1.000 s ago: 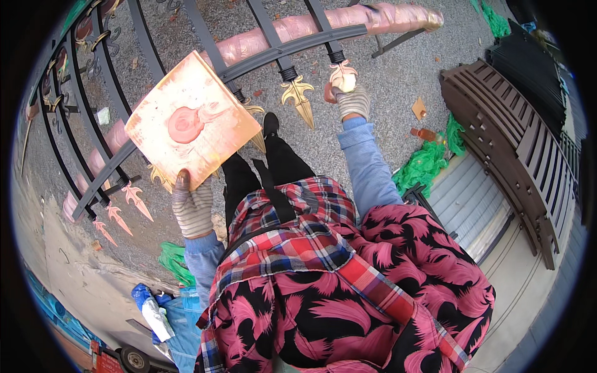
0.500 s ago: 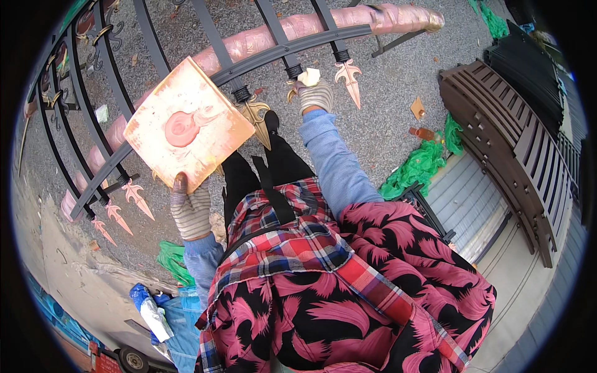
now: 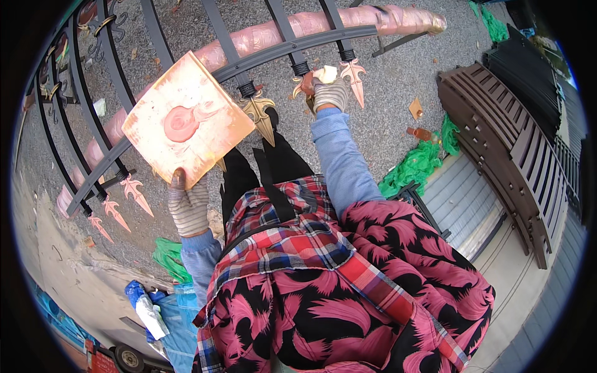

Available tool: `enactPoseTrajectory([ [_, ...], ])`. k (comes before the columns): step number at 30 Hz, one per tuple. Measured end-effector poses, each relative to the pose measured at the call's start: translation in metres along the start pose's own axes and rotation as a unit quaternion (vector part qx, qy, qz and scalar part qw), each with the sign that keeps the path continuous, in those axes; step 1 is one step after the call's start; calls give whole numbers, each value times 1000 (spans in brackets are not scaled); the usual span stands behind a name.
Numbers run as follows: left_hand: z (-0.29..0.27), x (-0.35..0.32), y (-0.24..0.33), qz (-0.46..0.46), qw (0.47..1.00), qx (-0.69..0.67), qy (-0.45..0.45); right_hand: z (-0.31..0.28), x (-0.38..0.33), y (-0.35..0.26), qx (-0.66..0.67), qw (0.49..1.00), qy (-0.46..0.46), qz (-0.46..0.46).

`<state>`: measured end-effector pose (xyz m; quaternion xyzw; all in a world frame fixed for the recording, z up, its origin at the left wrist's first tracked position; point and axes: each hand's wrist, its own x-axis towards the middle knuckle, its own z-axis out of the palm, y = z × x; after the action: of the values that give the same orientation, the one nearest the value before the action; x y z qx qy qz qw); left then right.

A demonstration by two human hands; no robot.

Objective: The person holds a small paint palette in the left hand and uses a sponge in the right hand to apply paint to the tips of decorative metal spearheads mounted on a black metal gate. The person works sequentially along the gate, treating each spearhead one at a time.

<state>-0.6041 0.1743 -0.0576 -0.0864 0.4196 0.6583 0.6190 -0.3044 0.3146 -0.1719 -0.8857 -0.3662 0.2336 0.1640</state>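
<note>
My left hand (image 3: 188, 210), in a striped glove, grips the lower corner of a square board (image 3: 221, 127), thumb on top. A wet smear of pink paint (image 3: 181, 123) lies on the board's middle. My right hand (image 3: 331, 95), gloved too, pinches a cream piece of sponge (image 3: 325, 74) at a spear-shaped finial (image 3: 297, 89) on a black metal fence panel (image 3: 298, 45); the hand hides most of that finial. To its right is a copper-pink finial (image 3: 354, 81). Between board and right hand is a gold finial (image 3: 259, 115). More pink finials (image 3: 136, 194) show left of the board.
A pink-wrapped roll (image 3: 385, 20) lies beneath the fence bars. Brown metal panels (image 3: 491, 124) are stacked at the right. Near them are green netting (image 3: 410, 171) and a bottle of reddish liquid (image 3: 423, 133). Blue sheeting (image 3: 180, 323) lies at lower left.
My right hand has shifted slightly right with the sponge, staying at the same finial. The board in my left hand has barely moved. The view has shifted slightly.
</note>
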Motion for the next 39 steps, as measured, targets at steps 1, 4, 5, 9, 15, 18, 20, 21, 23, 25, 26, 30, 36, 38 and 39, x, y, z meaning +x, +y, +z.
enactPoseTrajectory([
  [1,-1,-2,0,3,1000,-5,1,-1,0,-4,-40,999,-33,2],
  [4,-3,-5,0,6,1000,-13,1,-18,-7,-7,-27,997,-44,61],
  [5,-4,-7,2,3,1000,-13,6,-18,-13,-8,21,997,-17,66],
  [9,-6,-5,2,-2,1000,-18,-6,25,-8,-4,18,996,-24,81],
  [15,-9,-5,6,7,1000,-9,8,8,-70,-45,-1,997,-74,7],
  [18,-4,-8,6,17,1000,-19,5,-17,-62,-30,179,981,-67,-26],
  [20,-2,-5,4,10,1000,-20,10,-31,-48,-17,1,998,-15,-63],
  [21,-3,-2,6,9,1000,-20,10,-25,-39,-5,-86,993,10,-84],
  [23,-8,-4,10,21,1000,-1,7,-28,-20,9,-155,986,10,-63],
  [25,-9,-7,12,21,1000,15,4,-43,-16,7,-87,996,-22,8],
  [26,-7,-8,12,21,1000,11,3,-53,-16,-5,-40,998,-32,22],
  [30,-8,-5,15,14,1000,19,1,-26,-27,-11,-115,992,5,-53],
  [36,-9,-8,14,30,999,15,3,-11,-11,20,13,995,8,96],
  [38,-13,-7,15,30,1000,10,2,-4,-11,13,118,985,10,124],
  [39,-14,-7,14,28,1000,8,2,-5,-19,-5,72,995,22,69],
])
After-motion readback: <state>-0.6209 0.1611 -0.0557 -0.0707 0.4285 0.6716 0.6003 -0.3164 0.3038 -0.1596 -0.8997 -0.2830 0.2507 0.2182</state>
